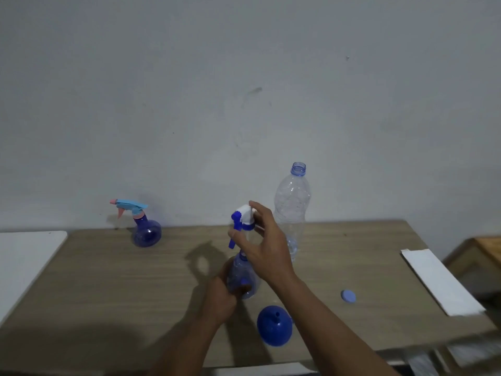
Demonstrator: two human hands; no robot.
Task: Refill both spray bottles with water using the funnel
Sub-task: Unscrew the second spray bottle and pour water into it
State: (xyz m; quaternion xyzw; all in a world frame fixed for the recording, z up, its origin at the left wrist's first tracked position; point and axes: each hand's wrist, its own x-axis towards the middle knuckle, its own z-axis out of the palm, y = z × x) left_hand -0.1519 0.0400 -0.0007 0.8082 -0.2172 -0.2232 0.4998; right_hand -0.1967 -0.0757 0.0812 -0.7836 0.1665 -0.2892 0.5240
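Head view: left hand [219, 297] grips spray bottle [244, 280] just behind funnel [275, 328]. Right hand [264, 248] fingers [256, 207] pinch trigger head [244, 217], off the neck. Water bottle [291, 207] further behind funnel, uncapped and near-empty, so likely recapping. Next: align tube, seat, twist.

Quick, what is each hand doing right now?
Left hand: grips the spray bottle.
Right hand: holds the spray head.

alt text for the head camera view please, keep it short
A left hand grips a round blue translucent spray bottle while the right hand holds its white-and-blue trigger head above the neck. A blue plastic funnel lies on the wooden table nearby.
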